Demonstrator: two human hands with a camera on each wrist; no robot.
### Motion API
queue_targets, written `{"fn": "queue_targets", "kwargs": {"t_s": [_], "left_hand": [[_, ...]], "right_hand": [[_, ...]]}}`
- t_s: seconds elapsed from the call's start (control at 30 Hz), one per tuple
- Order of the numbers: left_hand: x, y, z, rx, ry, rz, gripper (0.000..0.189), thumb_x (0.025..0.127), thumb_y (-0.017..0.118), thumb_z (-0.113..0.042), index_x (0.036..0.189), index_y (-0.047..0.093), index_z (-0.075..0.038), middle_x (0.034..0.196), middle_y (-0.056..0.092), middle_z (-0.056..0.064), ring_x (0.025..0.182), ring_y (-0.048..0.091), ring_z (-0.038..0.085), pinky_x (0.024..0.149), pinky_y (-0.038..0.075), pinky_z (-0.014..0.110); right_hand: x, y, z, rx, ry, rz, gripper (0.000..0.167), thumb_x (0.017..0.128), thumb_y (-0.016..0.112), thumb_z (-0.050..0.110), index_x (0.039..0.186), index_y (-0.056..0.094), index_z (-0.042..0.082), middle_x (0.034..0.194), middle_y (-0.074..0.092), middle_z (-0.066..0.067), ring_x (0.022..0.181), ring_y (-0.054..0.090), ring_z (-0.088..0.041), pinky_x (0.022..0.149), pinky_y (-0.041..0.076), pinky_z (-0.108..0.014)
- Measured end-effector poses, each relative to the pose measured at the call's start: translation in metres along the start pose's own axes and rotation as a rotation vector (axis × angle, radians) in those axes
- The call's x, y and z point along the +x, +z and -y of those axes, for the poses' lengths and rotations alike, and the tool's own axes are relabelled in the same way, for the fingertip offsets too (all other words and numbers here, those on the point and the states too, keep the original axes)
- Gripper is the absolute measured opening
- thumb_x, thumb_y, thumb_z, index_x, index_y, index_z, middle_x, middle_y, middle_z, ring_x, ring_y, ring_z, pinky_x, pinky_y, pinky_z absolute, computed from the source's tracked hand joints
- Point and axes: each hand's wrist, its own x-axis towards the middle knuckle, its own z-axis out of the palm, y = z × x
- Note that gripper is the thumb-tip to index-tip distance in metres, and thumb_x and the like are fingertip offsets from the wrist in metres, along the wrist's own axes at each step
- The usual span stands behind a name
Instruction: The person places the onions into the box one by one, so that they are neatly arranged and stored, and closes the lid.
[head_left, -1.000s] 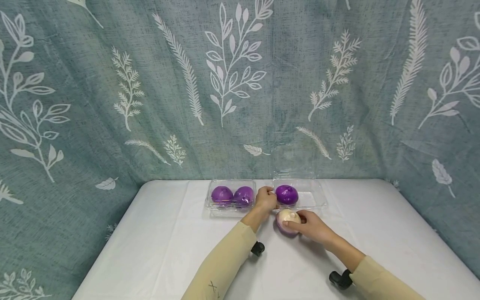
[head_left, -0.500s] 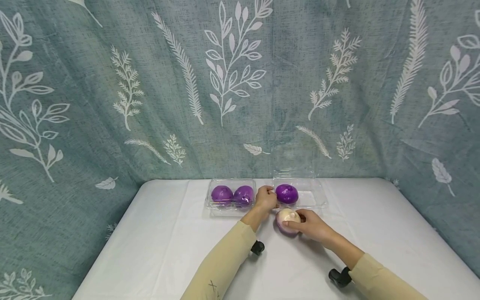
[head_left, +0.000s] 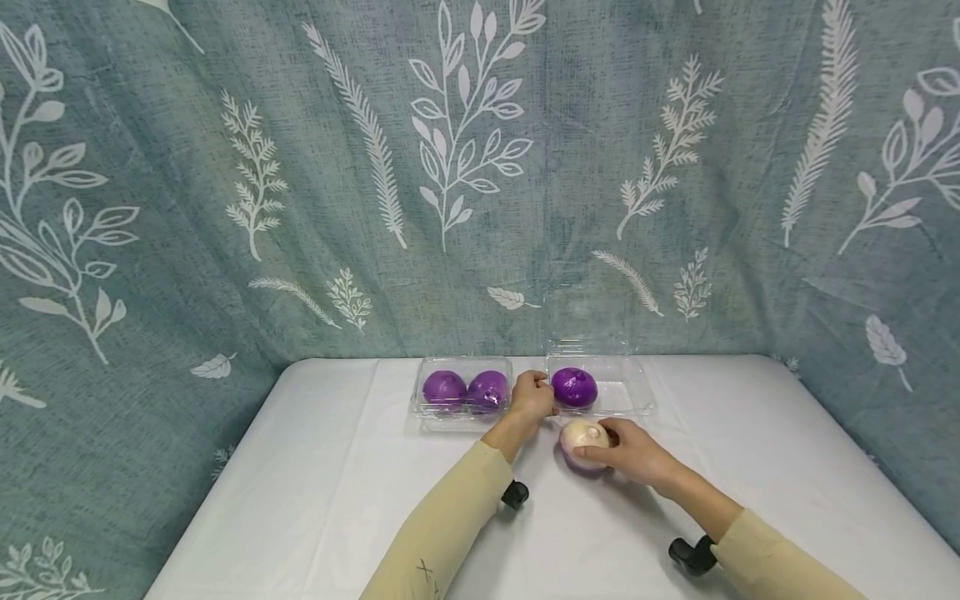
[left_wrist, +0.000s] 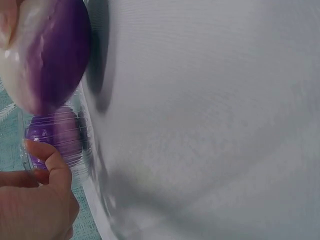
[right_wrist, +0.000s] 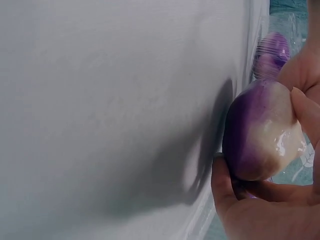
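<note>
My right hand (head_left: 633, 452) holds a purple-and-white turnip (head_left: 583, 442) between thumb and fingers, its white side facing up, just in front of an open clear plastic clamshell box (head_left: 618, 398). A shadow lies beside the turnip in the right wrist view. Inside that box, on its left side, sits another turnip (head_left: 573, 388) with its purple side up. At the box's left edge, my left hand (head_left: 532, 398) pinches the clear plastic rim with thumb and index finger, as the left wrist view (left_wrist: 42, 200) also shows.
Left of my left hand stands a second clear clamshell box (head_left: 461, 414), lid down, with two purple turnips (head_left: 444, 390) inside. The open box's lid (head_left: 588, 348) rises at the back toward a leaf-patterned curtain (head_left: 480, 208). A white cloth (head_left: 337, 500) covers the table.
My right hand has shifted slightly to the right with the turnip. My left hand stays at the box's edge, and both boxes keep their places.
</note>
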Motion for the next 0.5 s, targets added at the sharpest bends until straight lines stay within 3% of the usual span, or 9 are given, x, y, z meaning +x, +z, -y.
{"fn": "queue_targets", "kwargs": {"t_s": [0.5], "left_hand": [[-0.001,-0.001,-0.001,0.032,-0.009,0.004,0.035,0.104,0.037,0.003,0.135,0.053,0.009,0.123,0.059,0.023,0.059,0.057,0.015,0.059,0.060,0.024]], "right_hand": [[-0.016,-0.025,0.004,-0.031,-0.043,0.003,0.068,0.093,0.076,0.032,0.136,0.052,-0.015,0.117,0.067,-0.016,0.104,0.063,-0.025,0.084,0.057,-0.031]]}}
